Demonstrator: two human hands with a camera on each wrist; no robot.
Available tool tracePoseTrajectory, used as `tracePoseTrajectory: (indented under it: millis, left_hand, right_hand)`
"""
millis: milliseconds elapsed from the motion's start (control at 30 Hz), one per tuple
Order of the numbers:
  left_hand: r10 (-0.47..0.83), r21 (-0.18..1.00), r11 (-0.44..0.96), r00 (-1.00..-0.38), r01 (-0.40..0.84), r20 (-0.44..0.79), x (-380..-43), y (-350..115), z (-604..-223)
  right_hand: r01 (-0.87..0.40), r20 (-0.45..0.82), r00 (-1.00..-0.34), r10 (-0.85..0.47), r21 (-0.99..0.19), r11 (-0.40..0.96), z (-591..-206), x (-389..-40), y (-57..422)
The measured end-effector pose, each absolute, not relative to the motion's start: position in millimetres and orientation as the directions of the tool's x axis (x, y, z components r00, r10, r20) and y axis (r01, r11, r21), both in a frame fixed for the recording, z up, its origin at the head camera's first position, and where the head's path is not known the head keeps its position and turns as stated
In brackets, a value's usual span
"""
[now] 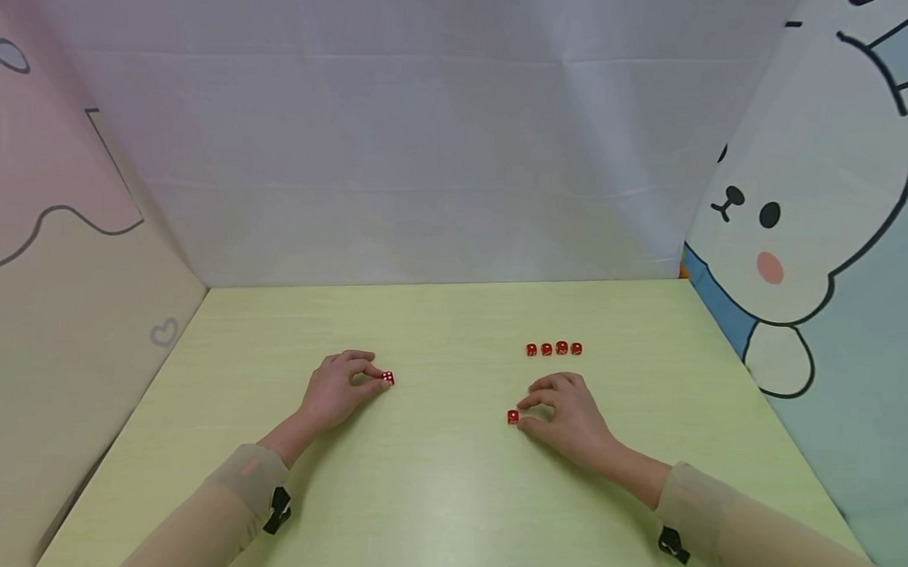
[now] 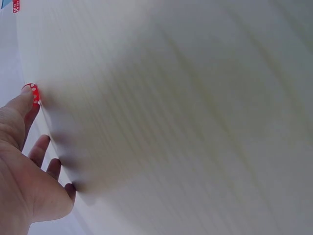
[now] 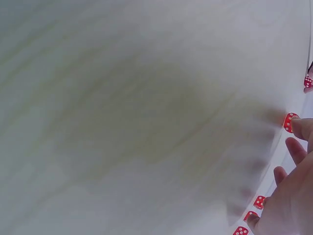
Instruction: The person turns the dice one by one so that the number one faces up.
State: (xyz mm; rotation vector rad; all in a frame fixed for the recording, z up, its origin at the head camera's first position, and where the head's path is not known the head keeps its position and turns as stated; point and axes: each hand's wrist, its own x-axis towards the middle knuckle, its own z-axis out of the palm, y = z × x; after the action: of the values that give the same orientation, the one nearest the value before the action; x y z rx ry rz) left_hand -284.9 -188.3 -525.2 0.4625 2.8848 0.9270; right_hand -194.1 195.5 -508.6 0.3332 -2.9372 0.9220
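On the left of the table, my left hand (image 1: 341, 388) pinches a red die (image 1: 388, 378) with white pips between thumb and forefinger. The left wrist view shows the thumb over one side of that die (image 2: 34, 94), the other fingers spread with their tips close to the tabletop. Right of the middle, the thumb and forefinger of my right hand (image 1: 569, 417) hold a second red die (image 1: 513, 416) at their tips. In the right wrist view the thumb covers part of this die (image 3: 291, 122).
Behind the right hand, several red dice (image 1: 562, 348) stand in a short row. The pale yellow table (image 1: 431, 500) meets a white cloth (image 1: 429, 149) at the back. Printed cloth panels (image 1: 858, 331) flank it left and right.
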Motion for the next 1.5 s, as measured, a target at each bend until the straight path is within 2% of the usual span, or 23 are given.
tracePoseTrajectory:
  millis: [933, 1500]
  left_hand:
    - [0.303, 0.588, 0.766, -0.953, 0.261, 0.027, -283.5, -189.6, -534.7]
    - [0.301, 0.592, 0.765, -0.953, 0.253, 0.019, -283.6, -189.3, -535.3]
  right_hand:
    - [-0.246, 0.136, -0.969, -0.205, -0.519, 0.819, -510.5, -196.6, 192.1]
    - [-0.134, 0.087, -0.991, -0.104, -0.526, 0.84, -497.7, -198.1, 232.9]
